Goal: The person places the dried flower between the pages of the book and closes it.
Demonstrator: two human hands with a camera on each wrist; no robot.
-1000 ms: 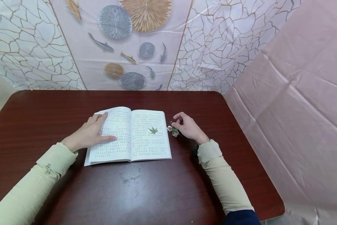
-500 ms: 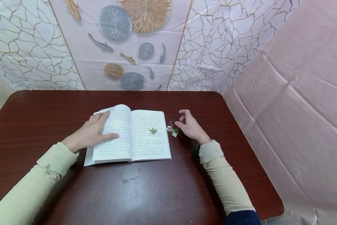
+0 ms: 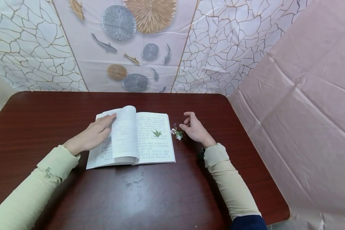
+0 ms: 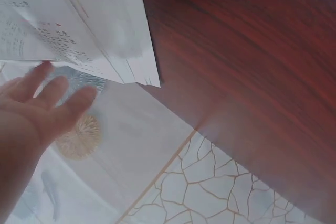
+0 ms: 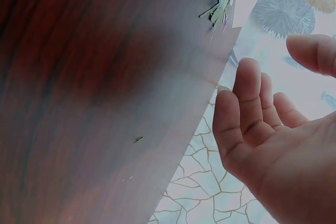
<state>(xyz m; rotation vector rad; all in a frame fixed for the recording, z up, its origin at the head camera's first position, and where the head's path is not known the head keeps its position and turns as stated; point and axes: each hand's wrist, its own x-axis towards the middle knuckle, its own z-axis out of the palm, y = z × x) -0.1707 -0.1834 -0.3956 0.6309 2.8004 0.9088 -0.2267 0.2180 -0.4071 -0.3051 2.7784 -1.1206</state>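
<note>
An open printed book lies on the table, and a small green lobed leaf rests on its right page. My left hand lies over the left half with straight fingers, fingertips right at the edge of a lifted page that curves up near the spine. In the left wrist view its fingers reach toward the paper. My right hand hovers beside a small bunch of flowers, to the right of the book. Its fingers are loosely bent and hold nothing; the right wrist view shows thumb and fingers apart.
The dark red-brown table has a scuffed patch in front of the book. Tiny plant scraps lie on it in the right wrist view. A patterned cloth hangs behind, and a pink cloth drapes along the right side.
The page under my left hand has risen and curled toward the spine, baring the page beneath; that hand shifted slightly right. My right hand drew back slightly from the flowers, then stayed still.
</note>
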